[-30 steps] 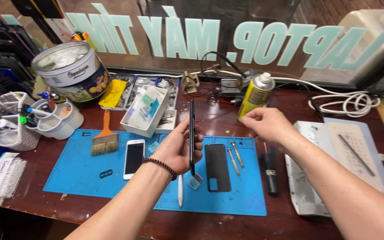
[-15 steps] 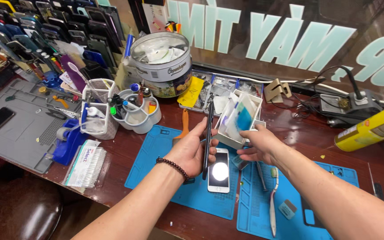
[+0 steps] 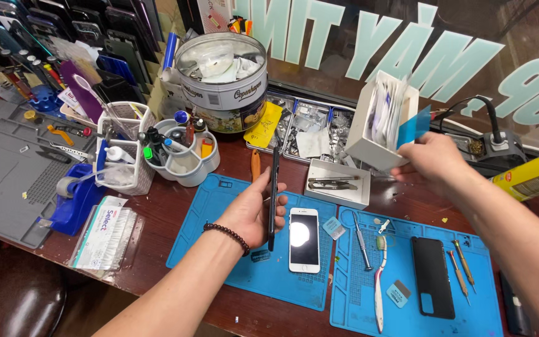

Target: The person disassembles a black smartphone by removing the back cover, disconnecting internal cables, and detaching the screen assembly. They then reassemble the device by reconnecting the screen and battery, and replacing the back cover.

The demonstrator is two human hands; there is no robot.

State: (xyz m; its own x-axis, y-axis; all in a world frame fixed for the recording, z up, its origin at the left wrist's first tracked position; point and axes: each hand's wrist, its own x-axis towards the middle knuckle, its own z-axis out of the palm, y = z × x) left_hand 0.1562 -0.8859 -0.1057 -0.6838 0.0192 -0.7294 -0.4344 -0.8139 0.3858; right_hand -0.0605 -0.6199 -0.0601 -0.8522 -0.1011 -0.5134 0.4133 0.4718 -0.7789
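Black and thin, the phone (image 3: 274, 196) stood on edge in the left hand (image 3: 252, 212), fingers clamped on it, its long axis running away from the person above the blue mat (image 3: 219, 249). The right hand (image 3: 428, 159) was well apart to the right — pinching what seemed a blue card (image 3: 414, 126) at the white box (image 3: 375, 122) on the bench (image 3: 176, 206).
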